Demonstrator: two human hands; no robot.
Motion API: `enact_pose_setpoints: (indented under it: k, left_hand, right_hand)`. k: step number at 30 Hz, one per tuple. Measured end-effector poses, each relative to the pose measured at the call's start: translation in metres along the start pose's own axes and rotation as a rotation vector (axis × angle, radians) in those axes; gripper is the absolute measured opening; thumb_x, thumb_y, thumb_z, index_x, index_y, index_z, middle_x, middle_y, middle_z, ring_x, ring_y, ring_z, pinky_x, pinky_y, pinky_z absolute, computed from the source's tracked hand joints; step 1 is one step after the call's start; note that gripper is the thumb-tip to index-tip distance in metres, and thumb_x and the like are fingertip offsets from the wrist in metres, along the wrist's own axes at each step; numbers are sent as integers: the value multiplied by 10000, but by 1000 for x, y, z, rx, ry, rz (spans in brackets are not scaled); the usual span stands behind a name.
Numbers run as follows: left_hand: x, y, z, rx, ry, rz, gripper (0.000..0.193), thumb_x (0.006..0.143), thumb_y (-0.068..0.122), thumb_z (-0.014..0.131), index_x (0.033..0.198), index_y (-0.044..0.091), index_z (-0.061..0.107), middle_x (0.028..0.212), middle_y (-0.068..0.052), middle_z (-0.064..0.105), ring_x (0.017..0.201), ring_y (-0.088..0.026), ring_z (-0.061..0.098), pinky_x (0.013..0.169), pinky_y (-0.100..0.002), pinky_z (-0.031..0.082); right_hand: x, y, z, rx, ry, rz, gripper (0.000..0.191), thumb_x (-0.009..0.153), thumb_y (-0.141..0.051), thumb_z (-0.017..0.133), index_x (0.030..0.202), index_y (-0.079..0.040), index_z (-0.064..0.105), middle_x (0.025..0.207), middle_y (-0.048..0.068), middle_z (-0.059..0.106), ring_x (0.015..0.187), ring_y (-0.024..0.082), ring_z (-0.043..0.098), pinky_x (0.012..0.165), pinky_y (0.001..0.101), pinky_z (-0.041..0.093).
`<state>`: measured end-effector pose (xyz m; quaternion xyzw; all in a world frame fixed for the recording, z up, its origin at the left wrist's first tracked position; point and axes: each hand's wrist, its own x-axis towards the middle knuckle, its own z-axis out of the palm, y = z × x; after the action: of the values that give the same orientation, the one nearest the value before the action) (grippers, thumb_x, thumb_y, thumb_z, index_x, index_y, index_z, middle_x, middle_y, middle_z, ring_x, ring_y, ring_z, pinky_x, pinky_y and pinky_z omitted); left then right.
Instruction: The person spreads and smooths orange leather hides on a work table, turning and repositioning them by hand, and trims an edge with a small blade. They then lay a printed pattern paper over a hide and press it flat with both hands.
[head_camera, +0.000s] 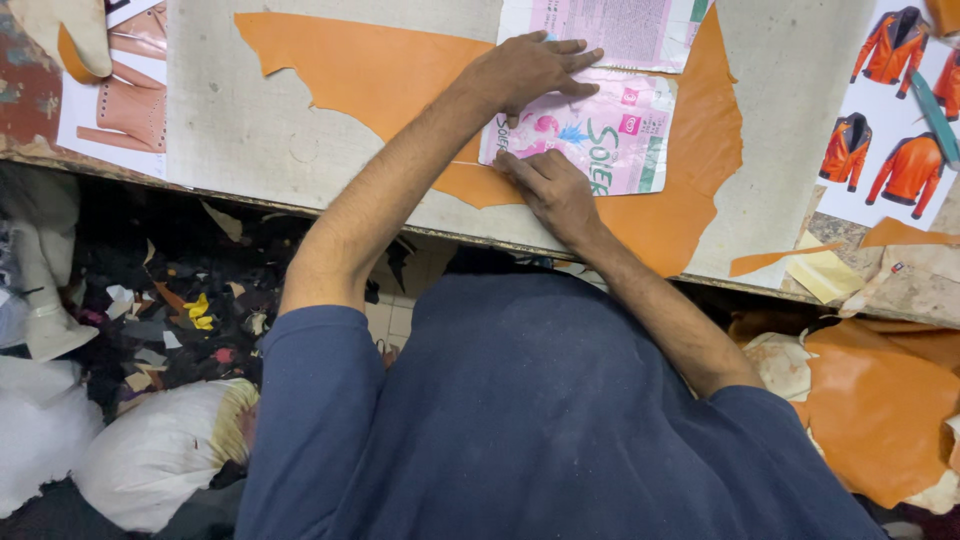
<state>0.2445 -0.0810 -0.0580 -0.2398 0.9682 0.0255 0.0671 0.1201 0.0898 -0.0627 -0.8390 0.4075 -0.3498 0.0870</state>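
A large orange leather hide (380, 70) lies spread on the worn grey worktable (240, 130). On it rests a pink and white printed card pattern piece (610, 135). My left hand (530, 68) lies flat on the card's upper left corner, fingers spread, pressing it down. My right hand (555, 190) sits at the card's lower left edge with its fingers drawn together against the leather. Whether it holds something small is hidden. A second printed card piece (620, 30) lies just beyond, at the table's far side.
A sheet with pictures of orange jackets (890, 110) and a teal tool (935, 115) lie at the right. Another pictured sheet (120, 90) is at the left. Yellow paper (825, 272) and orange leather pieces (880, 410) sit lower right. Scraps (180, 310) and white bags (160, 450) cover the floor.
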Motion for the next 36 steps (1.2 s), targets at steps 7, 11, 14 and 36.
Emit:
enact_pose_setpoints:
  k: [7, 11, 14, 36]
  left_hand:
    - [2, 6, 0, -76, -45, -41, 1300, 358, 171, 984, 1524, 399, 456, 1678, 76, 231, 1509, -189, 270, 1183, -510, 315]
    - [1, 8, 3, -69, -26, -48, 1283, 376, 232, 986, 1531, 392, 451, 1678, 63, 232, 1505, -196, 283, 1169, -518, 326]
    - [1, 8, 4, -43, -14, -66, 1266, 390, 287, 981, 1533, 404, 449, 1677, 70, 239, 1498, -193, 299, 1165, -502, 343]
    - [-3, 4, 5, 92, 19, -7, 1305, 501, 143, 969, 1596, 435, 321, 1708, 42, 148, 1509, -193, 244, 1143, -510, 327]
  right_hand:
    - [4, 0, -4, -1, -24, -2, 366, 914, -101, 791, 1269, -86, 703, 906, 70, 689, 796, 255, 615, 725, 399, 521]
    - [2, -3, -4, -56, -30, -16, 358, 924, -117, 795, 1273, -103, 714, 877, 60, 686, 780, 245, 619, 706, 399, 516]
    - [0, -5, -4, -78, -8, -34, 348, 935, -122, 786, 1275, -114, 708, 898, 55, 700, 797, 237, 632, 703, 388, 522]
    - [1, 0, 14, -6, -27, -24, 423, 904, -44, 775, 1316, -88, 692, 1047, 54, 733, 882, 245, 641, 782, 387, 532]
